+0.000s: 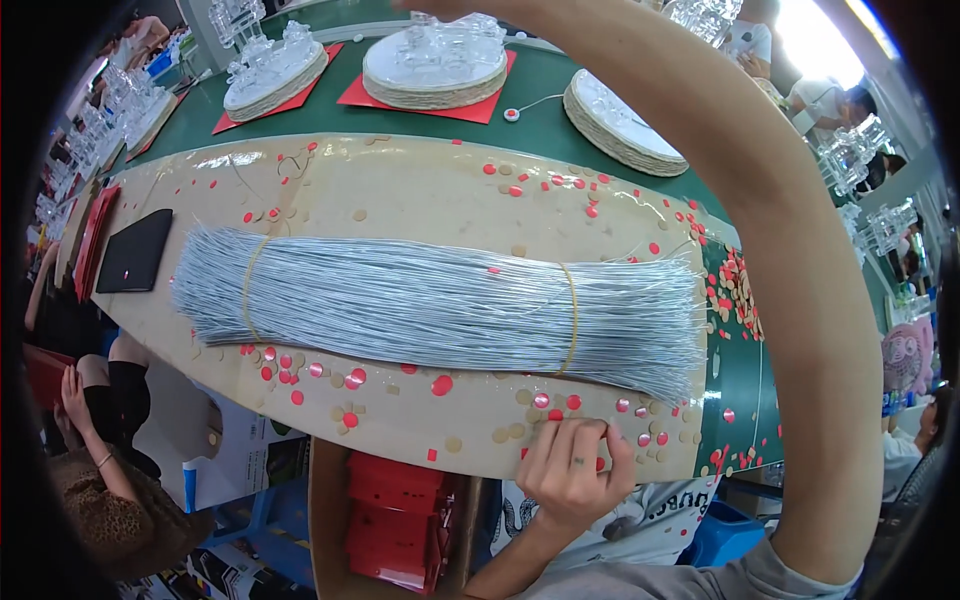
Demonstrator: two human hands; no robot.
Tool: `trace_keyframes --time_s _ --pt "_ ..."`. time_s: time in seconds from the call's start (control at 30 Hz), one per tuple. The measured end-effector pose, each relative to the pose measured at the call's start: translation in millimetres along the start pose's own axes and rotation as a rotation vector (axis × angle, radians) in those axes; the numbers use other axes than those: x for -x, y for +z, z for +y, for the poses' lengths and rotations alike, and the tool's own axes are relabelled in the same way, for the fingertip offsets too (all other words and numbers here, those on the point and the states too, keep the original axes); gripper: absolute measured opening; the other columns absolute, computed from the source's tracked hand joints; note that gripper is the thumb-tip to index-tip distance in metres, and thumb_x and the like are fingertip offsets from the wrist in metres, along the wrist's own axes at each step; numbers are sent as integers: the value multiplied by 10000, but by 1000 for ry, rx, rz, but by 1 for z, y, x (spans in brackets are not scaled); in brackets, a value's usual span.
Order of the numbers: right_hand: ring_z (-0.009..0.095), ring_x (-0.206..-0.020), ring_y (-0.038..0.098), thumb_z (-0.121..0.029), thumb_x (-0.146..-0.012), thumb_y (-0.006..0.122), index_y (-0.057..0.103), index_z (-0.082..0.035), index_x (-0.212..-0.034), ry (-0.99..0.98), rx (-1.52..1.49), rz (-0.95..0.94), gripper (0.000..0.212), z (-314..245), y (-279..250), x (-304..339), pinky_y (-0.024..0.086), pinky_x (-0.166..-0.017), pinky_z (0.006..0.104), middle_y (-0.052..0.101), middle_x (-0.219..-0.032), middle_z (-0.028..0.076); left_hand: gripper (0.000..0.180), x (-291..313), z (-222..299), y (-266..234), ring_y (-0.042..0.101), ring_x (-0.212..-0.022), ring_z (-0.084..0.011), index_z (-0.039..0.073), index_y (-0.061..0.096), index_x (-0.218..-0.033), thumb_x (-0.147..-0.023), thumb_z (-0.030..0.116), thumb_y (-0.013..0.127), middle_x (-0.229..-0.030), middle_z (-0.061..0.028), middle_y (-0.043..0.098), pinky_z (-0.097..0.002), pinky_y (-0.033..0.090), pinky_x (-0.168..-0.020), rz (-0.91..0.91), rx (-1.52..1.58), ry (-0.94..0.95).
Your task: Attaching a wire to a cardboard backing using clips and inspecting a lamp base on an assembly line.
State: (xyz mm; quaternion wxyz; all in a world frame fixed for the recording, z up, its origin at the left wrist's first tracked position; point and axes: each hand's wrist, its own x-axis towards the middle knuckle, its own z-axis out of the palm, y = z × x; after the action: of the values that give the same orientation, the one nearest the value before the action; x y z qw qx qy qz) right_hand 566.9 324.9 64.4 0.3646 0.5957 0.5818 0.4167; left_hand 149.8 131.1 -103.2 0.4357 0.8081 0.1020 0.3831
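Note:
My left hand (575, 470) rests at the near edge of the tan board (400, 190), palm down with its fingers curled together. What it holds, if anything, is hidden. My right arm (800, 240) reaches up across the view to the far side, and my right hand (440, 6) is cut off by the top edge, so its fingers do not show. Between the arms lies a long bundle of silvery wire strands (420, 300), tied near each end by a yellow band (572, 318). Red and tan paper dots (442, 385) are scattered around it.
Round white stacks (435, 70) carrying clear pieces stand on red sheets along the green table's far side. A black flat case (137, 250) lies at the left end. Below the edge is a box of red packets (395, 520). A co-worker's hand (75, 400) shows at left.

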Motion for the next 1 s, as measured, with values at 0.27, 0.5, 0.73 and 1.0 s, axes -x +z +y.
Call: trace_keyframes --time_s 0.27,0.5,0.73,1.0 --pt "299 -1123 637 -263 -886 619 743 -146 -990 443 -486 185 201 99 -58 111 430 -1004 561 695 -1137 79 72 1 -7 0 548 -564 -264 57 618 -754 -768 65 688 -684 -67 602 -361 415 -469 49 -47 35" --pt "308 -984 727 -439 -873 650 738 7 -1043 843 -902 -484 485 183 -46 248 559 -817 570 714 -1148 222 88 -2 1 7 573 -587 -329 15 585 -744 -799 14 654 -676 -118 586 -411 436 -528 71 -45 22" --pt "312 -620 712 -430 -804 766 691 135 -881 1133 -539 -62 575 166 -101 294 585 -568 436 683 -648 164 192 1 -11 18 577 -587 -299 18 592 -750 -917 108 565 -676 -111 597 -419 431 -552 100 22 34" --pt "151 -518 637 -298 -976 671 649 52 -1167 1336 -97 327 399 81 -311 441 474 -407 307 692 -769 93 805 -81 79 -23 443 -1344 -347 107 331 -1535 -980 681 433 -1438 -166 481 -580 353 -1059 -148 1473 -511"
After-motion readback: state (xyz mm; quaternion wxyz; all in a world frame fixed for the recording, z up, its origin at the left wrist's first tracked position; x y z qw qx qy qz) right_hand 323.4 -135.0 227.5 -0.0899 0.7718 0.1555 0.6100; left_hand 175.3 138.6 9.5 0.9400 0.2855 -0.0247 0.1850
